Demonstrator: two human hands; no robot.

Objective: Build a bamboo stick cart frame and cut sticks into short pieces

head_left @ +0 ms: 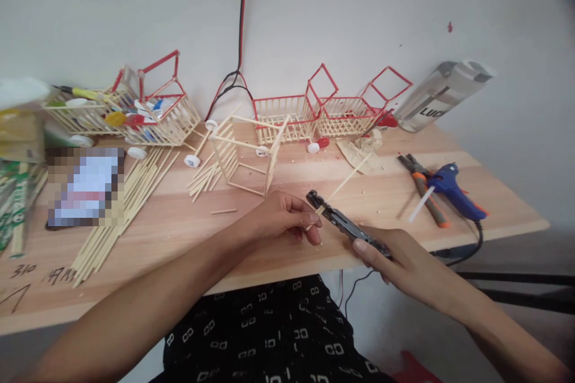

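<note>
My left hand pinches a thin pale wooden stick near the front of the table. The stick slants up and to the right, passing by the jaws of dark metal pliers. My right hand is wrapped round the pliers' handles; whether the jaws touch the stick I cannot tell. Just beyond my left hand stands a small cart frame of sticks with white bottle-cap wheels. A short cut stick lies left of my left hand.
Red-trimmed stick carts line the wall, the left ones holding bottle caps. A stick bundle and phone lie left. At right are a blue glue gun, orange-handled pliers and a clear container.
</note>
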